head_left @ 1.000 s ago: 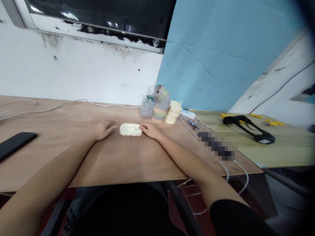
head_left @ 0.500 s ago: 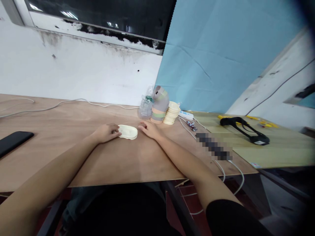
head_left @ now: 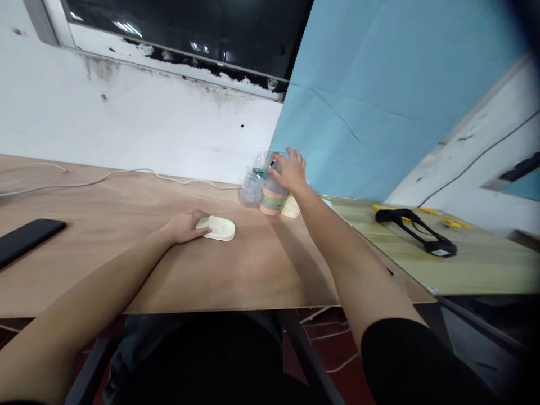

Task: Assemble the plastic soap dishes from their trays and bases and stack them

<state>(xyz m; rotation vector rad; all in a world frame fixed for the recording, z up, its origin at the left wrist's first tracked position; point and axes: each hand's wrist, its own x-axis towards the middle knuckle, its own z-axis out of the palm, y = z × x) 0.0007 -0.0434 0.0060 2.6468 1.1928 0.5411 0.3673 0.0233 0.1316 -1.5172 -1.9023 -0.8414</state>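
Note:
My left hand [head_left: 184,225] rests on the wooden table [head_left: 126,242], its fingers curled onto the left end of a cream oval dish [head_left: 218,228] that lies flat there. My right hand [head_left: 288,171] is stretched out to the back of the table, fingers spread over the top of a leaning stack of coloured cups [head_left: 273,197]. It touches the top grey cup; whether it grips is unclear. A stack of cream dishes [head_left: 290,206] sits just right of the cups, partly hidden by my forearm. A clear plastic bottle [head_left: 252,184] stands left of the cups.
A black phone [head_left: 26,240] lies at the table's left edge. A white cable [head_left: 109,175] runs along the back wall. On the adjoining lighter table to the right lie a black strap-like tool [head_left: 415,229] and small yellow parts [head_left: 447,221]. A blue sheet hangs behind.
My right hand left the dish and rose to the top of the cup stack at the back. My left hand closed in onto the dish's left end, which shifted slightly left.

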